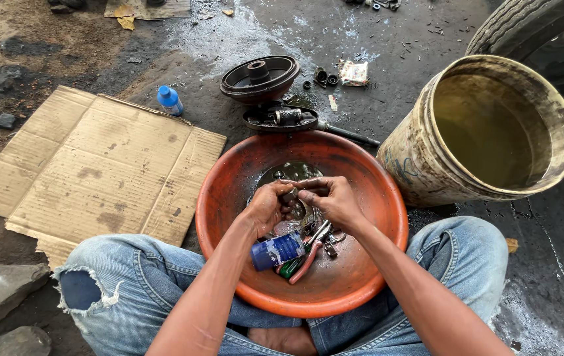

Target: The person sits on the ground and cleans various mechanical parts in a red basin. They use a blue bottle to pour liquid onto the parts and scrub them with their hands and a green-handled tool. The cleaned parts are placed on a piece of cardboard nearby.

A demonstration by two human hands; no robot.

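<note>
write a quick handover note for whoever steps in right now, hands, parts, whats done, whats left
Left hand and right hand: both closed on a small dark metal part, held between them over the orange basin.
In the basin: dark liquid, a blue bottle, pliers and small metal bits.
Behind it on the ground: a dark drum and a plate with a shaft.
Right: a bucket of murky liquid. Left: cardboard.
Done: those parts lie apart.
Left: cannot tell; the part is in hand, not set down.
</note>
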